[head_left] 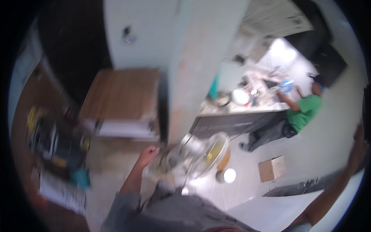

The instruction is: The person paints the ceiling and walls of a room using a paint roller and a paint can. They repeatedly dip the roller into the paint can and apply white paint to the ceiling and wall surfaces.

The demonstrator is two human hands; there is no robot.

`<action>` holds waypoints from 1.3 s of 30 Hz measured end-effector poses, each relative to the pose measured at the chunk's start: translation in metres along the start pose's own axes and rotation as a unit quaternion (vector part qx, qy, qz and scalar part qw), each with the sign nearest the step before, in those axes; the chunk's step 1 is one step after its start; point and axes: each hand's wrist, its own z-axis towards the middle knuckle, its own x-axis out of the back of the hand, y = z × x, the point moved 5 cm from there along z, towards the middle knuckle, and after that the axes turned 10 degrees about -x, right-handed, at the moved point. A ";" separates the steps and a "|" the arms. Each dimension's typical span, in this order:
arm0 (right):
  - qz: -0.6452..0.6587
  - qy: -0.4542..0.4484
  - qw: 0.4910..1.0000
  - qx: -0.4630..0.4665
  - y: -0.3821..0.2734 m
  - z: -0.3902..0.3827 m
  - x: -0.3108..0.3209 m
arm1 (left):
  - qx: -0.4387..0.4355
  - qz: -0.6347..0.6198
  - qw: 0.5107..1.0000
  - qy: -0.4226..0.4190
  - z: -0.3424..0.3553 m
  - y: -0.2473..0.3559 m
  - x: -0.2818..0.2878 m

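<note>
My left hand (148,155) is closed round a small dark object too blurred to name, low beside the front of a wood-topped cabinet (120,94). Just right of it is a white fan (208,156), blurred, with a round cage and yellow centre. My right hand (357,145) is raised at the far right rim, against a dark vertical edge (365,112); its fingers are blurred and partly cut off, so I cannot tell what they hold.
A person in a green shirt (305,110) is at a cluttered counter (206,110) beyond a pale pillar (195,46). A cardboard box (270,168) and white bucket (228,174) sit on the floor. A dark toolbox or equipment pile (58,141) lies left.
</note>
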 end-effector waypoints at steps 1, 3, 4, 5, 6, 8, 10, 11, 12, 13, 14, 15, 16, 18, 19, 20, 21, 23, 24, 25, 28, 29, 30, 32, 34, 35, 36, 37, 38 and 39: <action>0.045 0.080 0.995 0.035 0.011 0.008 0.018 | -0.027 -0.066 0.997 0.037 0.042 0.020 0.013; 0.088 0.141 0.984 0.061 0.025 0.029 0.039 | -0.087 -0.136 0.985 0.056 0.076 0.111 0.059; 0.094 0.168 0.977 0.089 -0.012 0.023 0.062 | -0.153 -0.231 0.960 0.039 0.118 0.086 0.087; 0.037 0.201 0.969 0.141 -0.019 0.027 0.067 | -0.254 -0.165 0.945 0.125 0.167 0.082 0.095; 0.034 0.211 0.962 0.172 -0.031 0.032 0.075 | -0.192 -0.174 0.961 0.095 0.179 0.140 0.096; 0.011 0.234 0.956 0.176 -0.061 0.035 0.095 | -0.211 -0.077 0.957 0.184 0.252 0.143 0.134; -0.016 0.263 0.945 0.195 -0.090 0.040 0.117 | -0.296 0.027 0.919 0.258 0.345 0.089 0.195; -0.047 0.273 0.944 0.181 -0.107 0.036 0.131 | -0.314 0.095 0.893 0.309 0.374 0.084 0.208; -0.079 0.281 0.942 0.167 -0.127 0.031 0.143 | -0.284 0.105 0.917 0.260 0.399 0.086 0.211; -0.120 0.300 0.928 0.186 -0.149 0.029 0.157 | -0.259 0.126 0.928 0.236 0.408 0.093 0.208; -0.162 0.316 0.912 0.204 -0.171 0.028 0.174 | -0.240 0.138 0.936 0.217 0.405 0.107 0.196; -0.192 0.329 0.898 0.221 -0.187 0.030 0.188 | -0.224 0.154 0.940 0.207 0.396 0.116 0.198; -0.208 0.336 0.891 0.225 -0.205 0.033 0.200 | -0.210 0.165 0.942 0.203 0.386 0.120 0.201; -0.234 0.341 0.880 0.232 -0.229 0.043 0.216 | -0.194 0.186 0.944 0.192 0.373 0.125 0.207; -0.228 0.336 0.881 0.243 -0.236 0.052 0.219 | -0.189 0.192 0.945 0.185 0.371 0.127 0.206; -0.254 0.341 0.877 0.223 -0.242 0.060 0.222 | -0.185 0.198 0.946 0.177 0.370 0.127 0.204; -0.273 0.346 0.874 0.205 -0.249 0.066 0.222 | -0.182 0.203 0.946 0.172 0.369 0.127 0.205; -0.307 0.355 0.863 0.187 -0.260 0.084 0.219 | -0.181 0.212 0.947 0.161 0.368 0.126 0.203; -0.313 0.366 0.855 0.191 -0.272 0.087 0.220 | -0.182 0.212 0.946 0.165 0.364 0.123 0.208; -0.319 0.377 0.848 0.194 -0.283 0.090 0.222 | -0.187 0.209 0.944 0.173 0.359 0.121 0.213; -0.320 0.381 0.850 0.174 -0.302 0.113 0.209 | -0.223 0.212 0.932 0.189 0.355 0.122 0.216; -0.318 0.384 0.851 0.163 -0.304 0.121 0.202 | -0.227 0.213 0.933 0.181 0.356 0.126 0.213; -0.317 0.387 0.852 0.154 -0.309 0.128 0.195 | -0.158 0.223 0.954 0.125 0.362 0.118 0.207; -0.312 0.396 0.853 0.138 -0.313 0.144 0.187 | -0.143 0.234 0.953 0.126 0.361 0.116 0.209; -0.308 0.404 0.851 0.132 -0.324 0.158 0.175 | -0.144 0.226 0.955 0.129 0.356 0.117 0.205; -0.312 0.402 0.851 0.127 -0.329 0.164 0.170 | -0.154 0.214 0.955 0.135 0.353 0.120 0.205; -0.316 0.400 0.852 0.123 -0.337 0.166 0.163 | -0.162 0.203 0.955 0.142 0.351 0.121 0.207; -0.318 0.398 0.852 0.119 -0.346 0.169 0.154 | -0.153 0.204 0.958 0.132 0.352 0.119 0.207; -0.313 0.389 0.857 0.125 -0.355 0.174 0.144 | -0.143 0.204 0.961 0.122 0.354 0.117 0.207; -0.310 0.381 0.861 0.129 -0.366 0.179 0.134 | -0.136 0.204 0.963 0.112 0.356 0.114 0.206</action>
